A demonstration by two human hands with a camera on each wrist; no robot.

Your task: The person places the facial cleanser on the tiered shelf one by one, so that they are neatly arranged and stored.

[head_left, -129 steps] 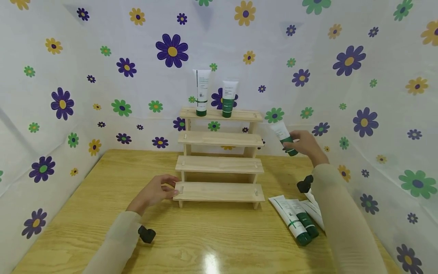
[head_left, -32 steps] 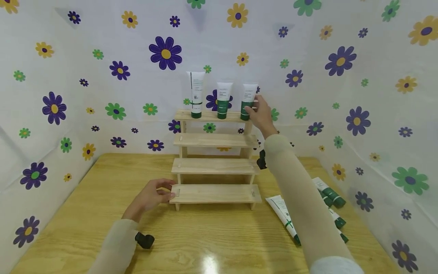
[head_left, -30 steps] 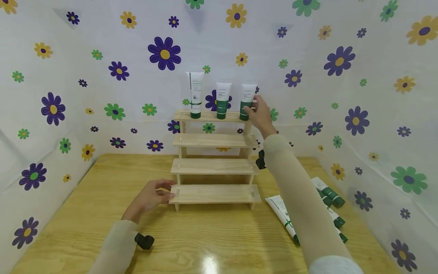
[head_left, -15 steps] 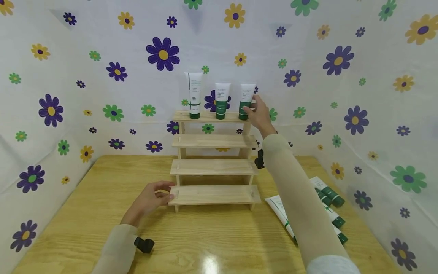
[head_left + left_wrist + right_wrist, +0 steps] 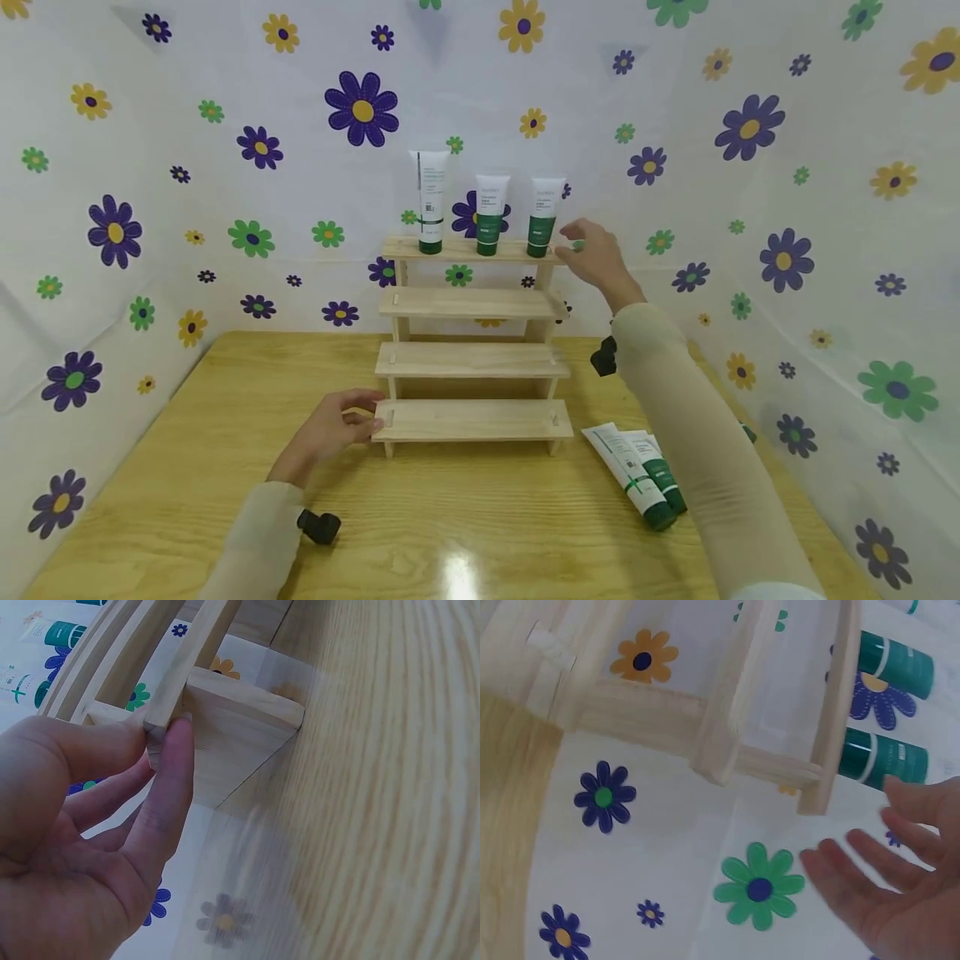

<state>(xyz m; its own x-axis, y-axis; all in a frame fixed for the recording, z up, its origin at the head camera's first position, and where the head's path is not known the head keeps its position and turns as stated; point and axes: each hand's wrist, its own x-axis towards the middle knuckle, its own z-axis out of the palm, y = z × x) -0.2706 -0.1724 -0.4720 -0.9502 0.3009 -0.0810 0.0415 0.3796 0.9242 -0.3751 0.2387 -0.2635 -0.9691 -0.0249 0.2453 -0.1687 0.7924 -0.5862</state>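
A wooden four-step rack (image 5: 472,421) stands on the table. My left hand (image 5: 330,433) pinches the left end of its lowest step; in the left wrist view thumb and fingers (image 5: 161,802) hold the board's end. Three white and green tubes stand upright on the top step: a tall one (image 5: 431,200) at left, a shorter one (image 5: 491,212) in the middle, another short one (image 5: 543,215) at right. Just right of that last tube is my right hand (image 5: 600,258), fingers spread and slightly bent, holding nothing. The right wrist view shows the hand (image 5: 892,877) beside the tube's green end (image 5: 889,757).
Two tubes (image 5: 630,475) lie on the table (image 5: 450,517) right of the rack. Part of another green end (image 5: 748,432) shows behind the right sleeve, which hides whatever else lies there. Flower-patterned cloth (image 5: 285,208) hangs behind and at both sides.
My right hand has let go of the right-hand short tube and moved a little right. That tube came from the right and now stands on the top step. My left hand keeps its hold.
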